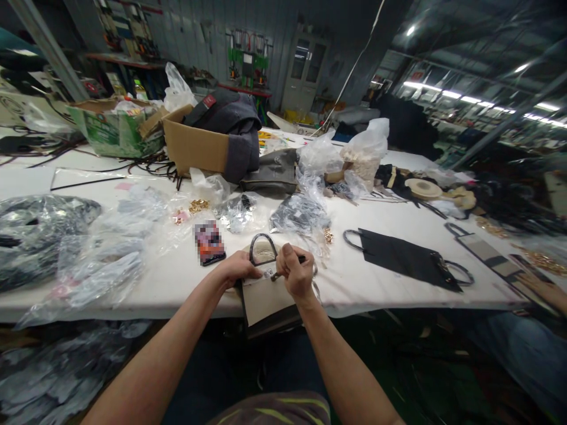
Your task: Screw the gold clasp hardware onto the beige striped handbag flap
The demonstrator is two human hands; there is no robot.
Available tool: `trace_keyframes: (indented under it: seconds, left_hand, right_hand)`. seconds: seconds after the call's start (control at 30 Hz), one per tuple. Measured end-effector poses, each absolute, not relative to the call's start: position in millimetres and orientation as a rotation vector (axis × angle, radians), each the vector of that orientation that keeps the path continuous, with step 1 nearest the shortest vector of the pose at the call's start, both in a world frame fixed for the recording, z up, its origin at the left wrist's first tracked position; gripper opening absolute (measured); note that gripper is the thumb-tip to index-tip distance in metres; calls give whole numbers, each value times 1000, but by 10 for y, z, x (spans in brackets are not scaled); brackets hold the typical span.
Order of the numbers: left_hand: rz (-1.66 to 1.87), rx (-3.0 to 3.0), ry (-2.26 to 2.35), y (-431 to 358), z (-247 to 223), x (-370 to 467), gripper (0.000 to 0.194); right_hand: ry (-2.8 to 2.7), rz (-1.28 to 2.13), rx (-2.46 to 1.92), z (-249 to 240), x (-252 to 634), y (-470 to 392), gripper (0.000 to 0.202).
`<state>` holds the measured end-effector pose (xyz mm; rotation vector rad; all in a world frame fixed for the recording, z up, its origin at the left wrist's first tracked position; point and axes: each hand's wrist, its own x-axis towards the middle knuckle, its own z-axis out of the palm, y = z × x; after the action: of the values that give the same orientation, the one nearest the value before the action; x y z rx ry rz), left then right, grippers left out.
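Observation:
A beige and black handbag [269,301] lies at the table's front edge, its lower part hanging over, with a dark looped handle [252,245] at its top. My left hand [239,268] is closed on the bag's upper left edge, its thumb near a small metal piece [268,273]. In a fist, my right hand [296,271] holds a slim dark tool, whose tip points down to the left at the bag front beside that metal piece.
A phone [209,243] lies left of the bag. Plastic bags [301,212] and a cardboard box [195,144] stand behind. Right of me is a flat black bag piece [398,257]. Another person's hand [543,289] rests at the far right.

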<state>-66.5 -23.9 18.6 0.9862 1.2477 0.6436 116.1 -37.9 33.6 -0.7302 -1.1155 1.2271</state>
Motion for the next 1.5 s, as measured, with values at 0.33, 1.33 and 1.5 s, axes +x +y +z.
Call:
trace_keyframes:
  seconds: [0.33,1.33,1.5]
  left_hand:
    - [636,965,1266,-227,205,-674,37]
    - [615,908,1232,-193,237,-641,36]
    - [637,871,1248,-167,163,-621,35]
  right_hand:
    - [-1180,1163,-747,274,1170,-366,67]
    - [-1372,1030,-807,413,1062,-340,71]
    - [-1411,941,-860,315,1036,-350,71]
